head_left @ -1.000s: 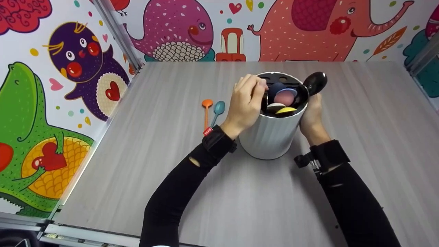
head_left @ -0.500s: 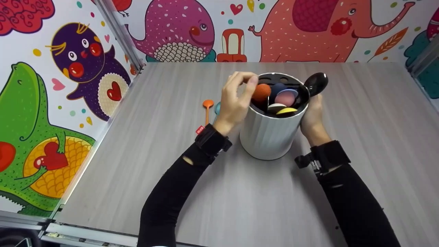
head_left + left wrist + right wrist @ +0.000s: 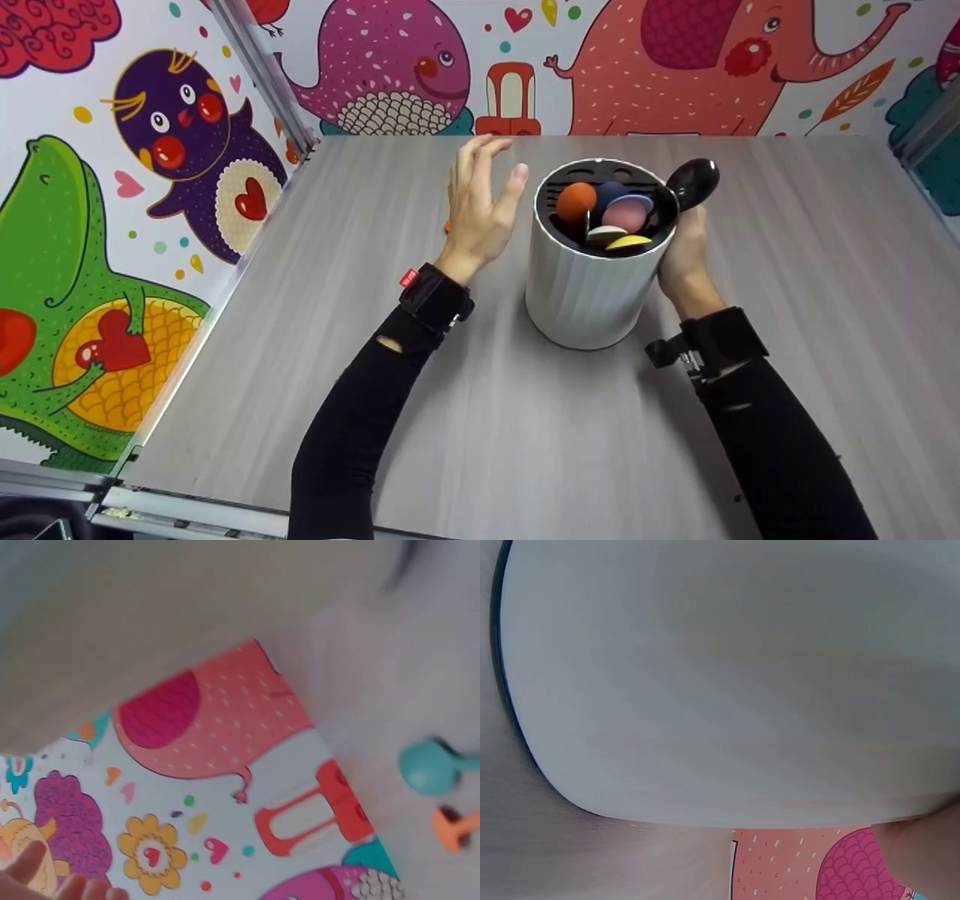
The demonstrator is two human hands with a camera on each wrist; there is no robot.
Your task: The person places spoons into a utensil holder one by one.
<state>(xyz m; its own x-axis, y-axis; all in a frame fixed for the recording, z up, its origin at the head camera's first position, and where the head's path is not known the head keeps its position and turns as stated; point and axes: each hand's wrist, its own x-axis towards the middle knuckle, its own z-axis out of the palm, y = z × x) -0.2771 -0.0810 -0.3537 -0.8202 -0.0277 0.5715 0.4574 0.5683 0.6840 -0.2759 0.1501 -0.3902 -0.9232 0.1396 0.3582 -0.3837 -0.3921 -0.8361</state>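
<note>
A white ribbed utensil holder point(image 3: 585, 300) with a black slotted insert stands upright on the table. In it are an orange rounded utensil head point(image 3: 576, 202), a dark blue one, a pink one with a blue rim, a white one, a yellow one point(image 3: 628, 242) and a black spoon point(image 3: 694, 182) leaning over the right rim. My left hand point(image 3: 480, 206) hovers left of the holder, fingers spread and holding nothing. My right hand point(image 3: 682, 259) rests against the holder's right side; its fingers are mostly hidden. The left wrist view shows a teal spoon point(image 3: 429, 767) and an orange spoon point(image 3: 450, 829) on the table.
A grey wood-grain table point(image 3: 480, 420) lies under everything. Walls with cartoon animals stand at the back and left, and a metal rail point(image 3: 202, 510) runs along the front left edge.
My left hand has let go at the holder's left rim and moved left, uncovering the orange utensil head. It now hides most of the loose spoons in the head view. The right hand has stayed put.
</note>
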